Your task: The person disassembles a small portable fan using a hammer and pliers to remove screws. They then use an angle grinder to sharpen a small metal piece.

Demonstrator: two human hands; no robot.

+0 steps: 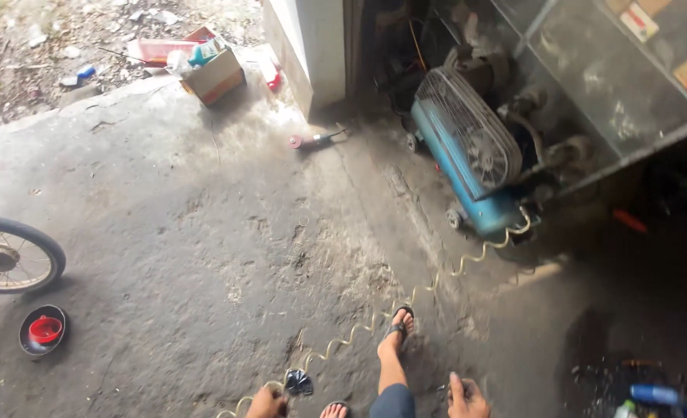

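My left hand [267, 403] is at the bottom edge with curled fingers, right by a coiled yellow air hose [374, 321] and a small dark fitting [298, 382]; whether it grips the hose is unclear. Flat near the ground at the bottom edge is my right hand [467, 399], thumb out, nothing seen in it. My sandalled foot [398, 326] rests on the concrete between both hands. The hose runs up to a blue air compressor [467, 159] with a wire belt guard.
A bicycle wheel [11, 255] and a dark bowl holding a red cup [43, 330] are at the left. An angle grinder [312, 140] lies by a white pillar [312, 46]. A cardboard box [213, 73] stands farther off. Glass cabinet [622, 85] stands right.
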